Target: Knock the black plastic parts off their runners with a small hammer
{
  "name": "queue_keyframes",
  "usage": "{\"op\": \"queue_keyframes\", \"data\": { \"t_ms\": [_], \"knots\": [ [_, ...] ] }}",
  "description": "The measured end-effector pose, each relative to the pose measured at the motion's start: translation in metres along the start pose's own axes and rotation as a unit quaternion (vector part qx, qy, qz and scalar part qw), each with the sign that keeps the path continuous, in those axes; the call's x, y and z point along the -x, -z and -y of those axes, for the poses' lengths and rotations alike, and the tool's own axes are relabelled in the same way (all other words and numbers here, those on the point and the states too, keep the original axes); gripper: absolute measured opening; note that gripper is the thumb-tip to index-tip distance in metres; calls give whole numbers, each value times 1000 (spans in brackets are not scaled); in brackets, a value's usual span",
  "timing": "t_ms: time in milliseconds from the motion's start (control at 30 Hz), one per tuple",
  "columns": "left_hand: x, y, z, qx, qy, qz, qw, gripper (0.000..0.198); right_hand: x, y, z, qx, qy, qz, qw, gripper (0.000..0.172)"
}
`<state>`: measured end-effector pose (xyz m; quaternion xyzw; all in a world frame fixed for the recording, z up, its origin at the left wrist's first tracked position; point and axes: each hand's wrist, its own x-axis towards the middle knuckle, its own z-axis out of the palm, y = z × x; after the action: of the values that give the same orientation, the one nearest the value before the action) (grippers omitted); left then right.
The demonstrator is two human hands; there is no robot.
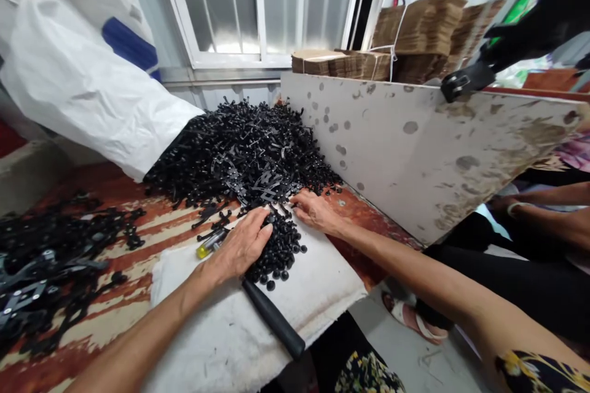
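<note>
My left hand (242,245) lies palm down on a white cloth pad (322,285), fingers together and curved over a heap of small round black parts (279,252). My right hand (316,212) rests at the far edge of that pad, its fingers curled into the foot of a large pile of black plastic pieces (244,150). What the right fingers hold is hidden. A tool with a black handle (274,319) and a yellow tip (205,249) lies under my left hand, across the pad.
A white sack (87,86) spills the pile from the left. More black pieces (50,264) lie at the left. A stained white board (415,147) walls off the right side. Bundled cardboard (415,37) stands behind it. Another person's arms (544,209) show at the right.
</note>
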<state>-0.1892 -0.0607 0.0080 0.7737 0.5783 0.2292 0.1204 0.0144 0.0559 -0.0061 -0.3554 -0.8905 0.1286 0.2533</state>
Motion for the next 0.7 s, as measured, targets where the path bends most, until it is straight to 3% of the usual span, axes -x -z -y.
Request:
{"op": "queue_keyframes", "data": {
  "t_ms": [233,367,467,600,700],
  "knots": [
    [-11,-14,-21,-7,-22,4,1000,50,-21,-15,-12,10,21,36,999,23],
    [-9,-12,-39,40,-54,23,997,47,-28,-15,-16,-17,46,34,998,32],
    [0,-6,-40,95,-60,5,994,46,-19,-10,-14,-45,72,21,996,34],
    [13,-2,-25,79,15,-82,993,49,1,-3,-8,-79,117,14,990,34],
    [18,-9,-21,14,55,-46,997,53,10,-5,-1,-93,147,19,985,34]
  ]
}}
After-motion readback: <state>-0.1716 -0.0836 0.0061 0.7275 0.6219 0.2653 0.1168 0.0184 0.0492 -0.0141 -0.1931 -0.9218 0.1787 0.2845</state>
